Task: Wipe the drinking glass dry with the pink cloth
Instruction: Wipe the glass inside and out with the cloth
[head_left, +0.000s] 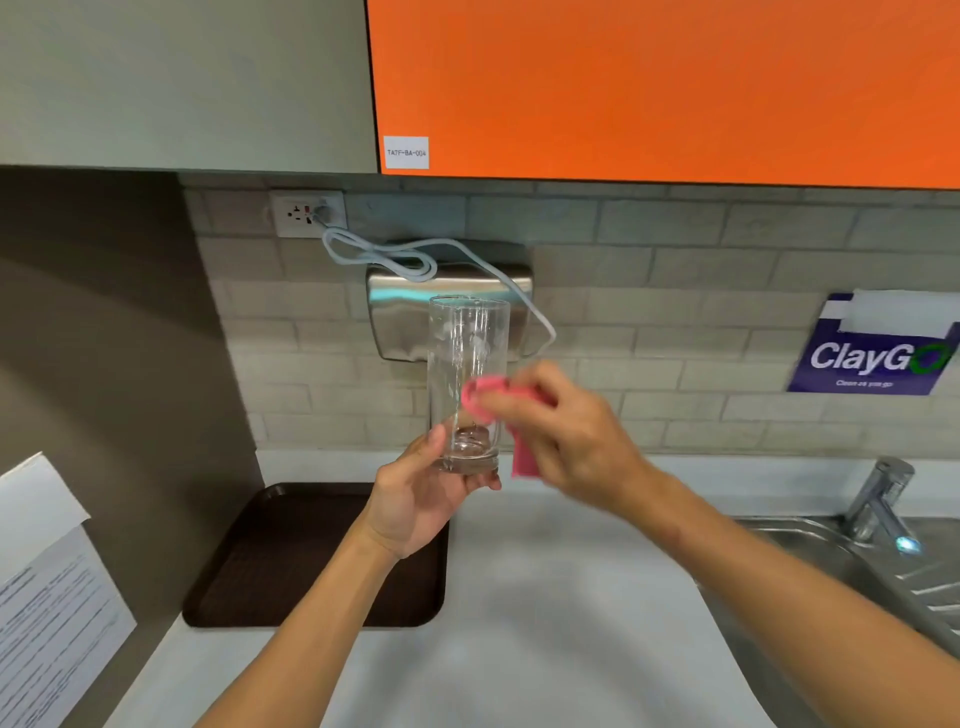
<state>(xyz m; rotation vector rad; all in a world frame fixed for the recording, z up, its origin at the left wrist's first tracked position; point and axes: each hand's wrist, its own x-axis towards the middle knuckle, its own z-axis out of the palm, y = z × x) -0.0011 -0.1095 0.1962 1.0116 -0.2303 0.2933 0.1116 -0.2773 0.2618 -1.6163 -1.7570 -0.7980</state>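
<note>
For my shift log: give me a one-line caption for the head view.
Left hand holds the upright glass by its base; right hand presses the pink cloth to its side.

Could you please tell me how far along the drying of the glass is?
Done: the left hand holds the drinking glass upright by its base, above the counter. In hand: the right hand presses the pink cloth against the glass's outer side. Left: marks that look like droplets show on the upper wall, and the cloth is not inside, so it seems partway.
</note>
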